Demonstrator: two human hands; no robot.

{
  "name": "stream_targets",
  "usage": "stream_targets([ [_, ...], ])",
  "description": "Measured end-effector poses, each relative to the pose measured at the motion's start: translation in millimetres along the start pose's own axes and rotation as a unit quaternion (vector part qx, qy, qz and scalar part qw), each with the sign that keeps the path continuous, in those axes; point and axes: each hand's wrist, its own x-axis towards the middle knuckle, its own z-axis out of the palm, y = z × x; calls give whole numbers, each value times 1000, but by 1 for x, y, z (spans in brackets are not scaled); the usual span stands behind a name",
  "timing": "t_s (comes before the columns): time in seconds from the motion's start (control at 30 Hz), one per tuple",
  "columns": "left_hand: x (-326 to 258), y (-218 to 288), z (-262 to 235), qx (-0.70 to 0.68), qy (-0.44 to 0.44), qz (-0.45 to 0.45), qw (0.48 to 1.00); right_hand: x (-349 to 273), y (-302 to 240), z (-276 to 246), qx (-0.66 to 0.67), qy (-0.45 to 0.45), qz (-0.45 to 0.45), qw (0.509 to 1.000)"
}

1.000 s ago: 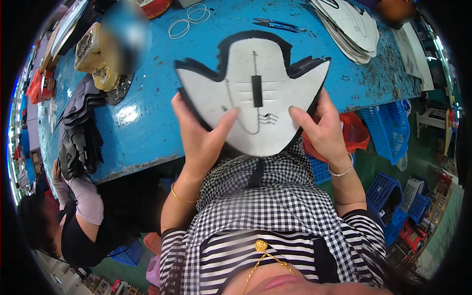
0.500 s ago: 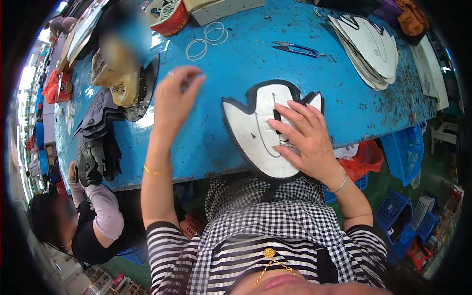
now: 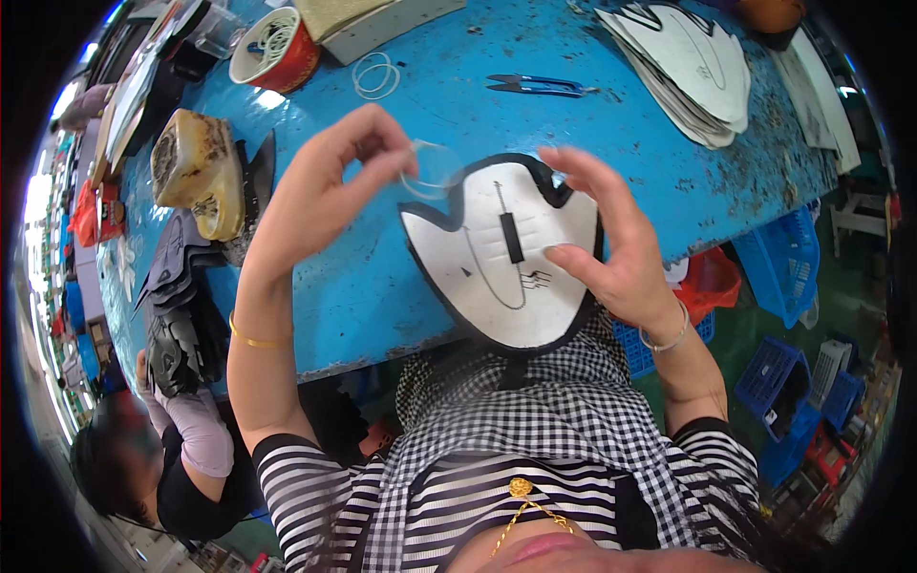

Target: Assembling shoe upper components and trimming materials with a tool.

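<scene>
Rubber band [image 3: 430, 172] sits pinched in your left hand [image 3: 325, 186], at ten o'clock from the shoe-upper piece [image 3: 501, 253] lying on the blue table [image 3: 611, 124]; your right hand [image 3: 611, 253] steadies it, fingers spread.

1. The single head view looked steeply down from the person's head onto the blue workbench [image 3: 611, 105].
2. It faced forward over the person's own chest, close to both raised hands.
3. The fisheye lens bent the bench edge and darkened the rim.
4. No second view shared the scene.
</scene>
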Motion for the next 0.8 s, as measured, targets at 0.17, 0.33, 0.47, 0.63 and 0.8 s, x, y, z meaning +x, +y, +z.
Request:
stream_targets([
  [0.17,-10,48,46,-132,-20,34,991,14,-6,17,275,-60,55,958],
  [0.33,-19,30,66,177,104,98,974,-6,1,18,326,-21,69,943],
  [0.47,-18,41,87,156,107,-48,981,-29,-16,37,25,29,-328,944],
  [0.63,-8,40,85,-451,56,-44,890,-52,-17,50,209,-113,-61,969],
  [0.8,14,-13,86,157,141,116,971,-52,-6,61,229,-64,49,970],
])
